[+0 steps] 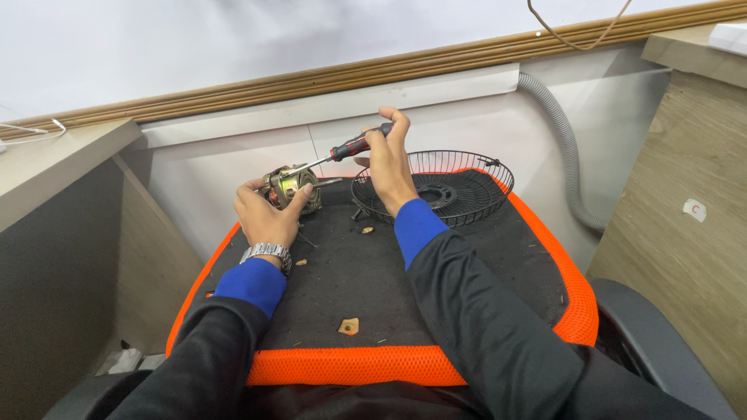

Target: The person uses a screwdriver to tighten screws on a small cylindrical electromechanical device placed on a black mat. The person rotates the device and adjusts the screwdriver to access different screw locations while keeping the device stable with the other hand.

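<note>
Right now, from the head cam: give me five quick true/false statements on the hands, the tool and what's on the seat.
1. The right hand holds a screwdriver with a red and black handle. True.
2. The left hand is resting flat on the seat cushion. False: it grips a small motor, raised off the cushion.
3. The screwdriver's tip points at the motor. True.
4. A black wire fan guard lies on the cushion to the right of the right hand. True.
5. The wristwatch is on the right wrist. False: it is on the left wrist.
</note>
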